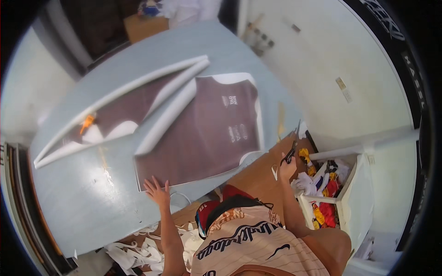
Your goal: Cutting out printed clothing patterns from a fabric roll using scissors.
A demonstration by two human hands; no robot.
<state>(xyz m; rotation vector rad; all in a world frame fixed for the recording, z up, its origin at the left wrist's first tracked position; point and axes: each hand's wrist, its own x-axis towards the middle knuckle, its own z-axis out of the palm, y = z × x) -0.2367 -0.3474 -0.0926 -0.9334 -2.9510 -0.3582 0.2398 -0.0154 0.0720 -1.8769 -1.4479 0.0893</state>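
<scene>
A dark maroon printed fabric panel (207, 129), with white margins and a curled white edge on its left, lies on the blue-grey table. My left hand (158, 191) rests with fingers spread at its lower left corner, by the table's near edge. Off to the right, past the table's edge, my right hand (288, 169) is closed around the handles of black scissors (292, 151), blades pointing up and away. A thin white scrap (275, 172) hangs beside that hand. Farther left lies a second maroon piece (122, 103) with rolled white borders, an orange-handled tool (87, 123) on it.
A white open-topped bin (340, 198) with colourful cloth scraps stands at my right, near the wall. White offcuts (138, 253) are heaped on the floor below the table. At the far end of the table (198, 41) are a cardboard box (146, 28) and white cloth (195, 11).
</scene>
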